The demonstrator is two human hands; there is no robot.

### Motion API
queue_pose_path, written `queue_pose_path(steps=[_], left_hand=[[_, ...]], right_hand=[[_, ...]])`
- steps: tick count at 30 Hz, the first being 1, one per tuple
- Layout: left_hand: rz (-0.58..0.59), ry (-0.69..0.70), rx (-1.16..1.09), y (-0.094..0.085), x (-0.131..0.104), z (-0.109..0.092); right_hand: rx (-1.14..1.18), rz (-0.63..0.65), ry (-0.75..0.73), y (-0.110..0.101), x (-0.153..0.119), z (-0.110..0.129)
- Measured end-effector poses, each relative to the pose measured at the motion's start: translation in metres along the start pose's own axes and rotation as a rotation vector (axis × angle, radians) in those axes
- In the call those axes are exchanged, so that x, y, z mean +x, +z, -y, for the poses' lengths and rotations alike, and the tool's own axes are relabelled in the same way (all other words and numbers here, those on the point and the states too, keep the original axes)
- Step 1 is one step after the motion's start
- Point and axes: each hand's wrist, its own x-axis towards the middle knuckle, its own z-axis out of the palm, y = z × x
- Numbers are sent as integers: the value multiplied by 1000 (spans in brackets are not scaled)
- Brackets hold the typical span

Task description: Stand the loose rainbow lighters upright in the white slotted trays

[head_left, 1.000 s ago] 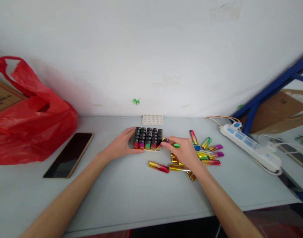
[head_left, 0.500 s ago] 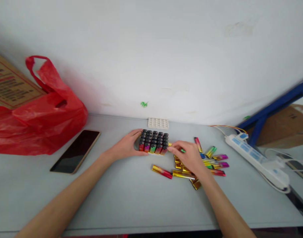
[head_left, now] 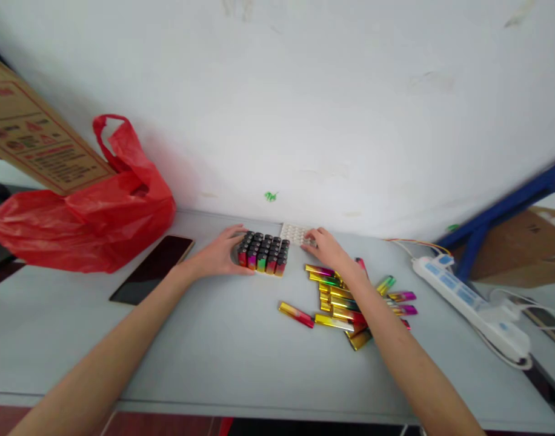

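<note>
Upright lighters with black tops stand packed in rows in a block, and my left hand is wrapped round the block's left side. To the right of them, my right hand has its fingers closed on the right end of a white tray with a grid of holes, which lies near the wall. Below my right hand and forearm is a loose pile of shiny gold and coloured lighters. One red and gold lighter lies at the pile's left edge.
A dark phone lies left of my left forearm, beside a red plastic bag and a cardboard box. On the right are a white power strip with cables, a blue metal frame and another cardboard box.
My right hand has left the block's right side and moved up to the white tray. The block and my left hand have shifted left, away from the pile.
</note>
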Motion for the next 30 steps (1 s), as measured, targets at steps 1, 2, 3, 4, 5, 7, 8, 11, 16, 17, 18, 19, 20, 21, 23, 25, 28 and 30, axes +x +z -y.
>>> queue_pose_path(steps=[1,2,3,4,5,7,8,11,16,17,18,19,20,21,23,25,28,30], left_hand=[[-27,-28,12,-2,-1,4],[-46,-45,22,-4,-1,7],[-61,-57,30,-3,0,9],[-76,-66,37,-2,1,8],[-84,-71,43,0,4,7],[-90,-74,52,5,13,0],[-85,-70,54,9,20,-4],[-45,-27,48,23,48,-18],[-8,19,39,53,90,-42],[-8,17,38,58,93,-45],[-11,13,38,62,95,-48],[-11,11,38,65,94,-50],[-12,10,38,67,93,-52],[-11,8,36,68,91,-53],[2,7,28,66,88,-54],[27,9,16,62,87,-54],[58,5,-1,51,78,-55],[57,-14,-3,43,61,-55]], right_hand=[[3,1,3,-5,-9,-6],[9,-3,6,-12,-21,-13],[20,-18,10,-21,-33,-19],[36,-45,18,-30,-47,-25],[70,-96,29,-39,-62,-30],[155,-227,61,-57,-95,-33],[198,-281,81,-65,-111,-30],[272,-293,74,-75,-148,-6],[236,-111,-70,-47,-149,51],[209,-98,-91,-37,-143,59],[176,-74,-117,-29,-136,67],[138,-55,-136,-21,-130,73],[93,-35,-148,-14,-124,77],[46,-12,-154,-9,-120,80],[-23,28,-156,-4,-114,82],[-28,51,-157,-5,-115,79],[67,-14,-139,-15,-127,75],[130,-90,-112,-22,-141,76]])
